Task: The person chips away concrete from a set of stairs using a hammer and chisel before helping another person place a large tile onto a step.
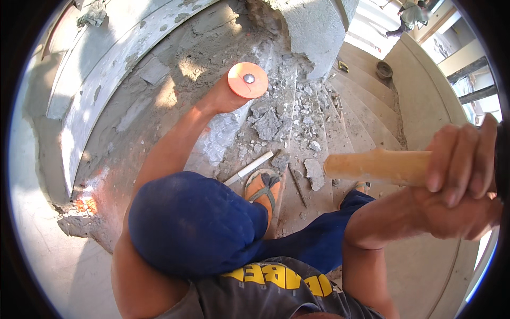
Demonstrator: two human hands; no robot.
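Several fan-shaped steps (364, 111) carry rubble (267, 125). At right we see a wooden handle (380, 166); the right hand (461, 179) is closed round it well in from its free end, likely for control. Near the rubble, the left hand (226, 99) appears wrapped round a mostly hidden tool (257, 87); its orange guard (239, 72), centred by a metal stud (248, 78), probably shields that hand.

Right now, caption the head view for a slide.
Left hand beneath orange disc, right hand gripping wooden handle, rubble below.
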